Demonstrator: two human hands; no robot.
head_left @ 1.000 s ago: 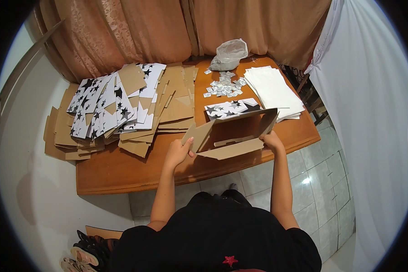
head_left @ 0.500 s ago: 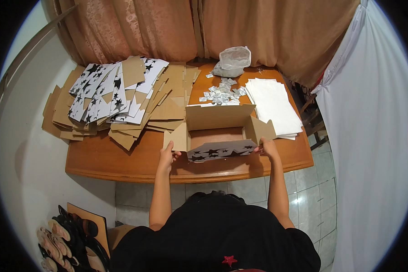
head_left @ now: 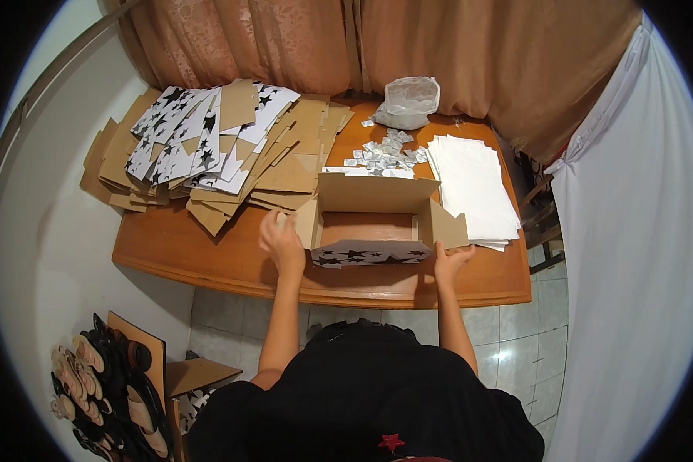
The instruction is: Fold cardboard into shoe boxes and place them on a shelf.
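A cardboard box (head_left: 377,194) stands near the front edge of the wooden table, brown inside, with black stars on its white outer side. Through its middle the brown tabletop shows, and its side flaps spread outward. My left hand (head_left: 282,242) is closed over the outer edge of the left flap, its fingertips partly hidden. At the other side my right hand (head_left: 450,263) pinches the lower corner of the right flap, thumb on its face and fingers behind it.
Flat cardboard pieces (head_left: 292,173), some star-printed, pile up at the left. Small silvery packets (head_left: 381,158) lie behind the box beside a clear plastic bag (head_left: 410,104). White sheets (head_left: 476,185) are stacked at the right. Sandals (head_left: 92,377) stand lower left.
My left hand has moved up and outward along the left flap, which now tilts more upright. My right hand has shifted slightly along the right flap's lower edge. The view has moved a little.
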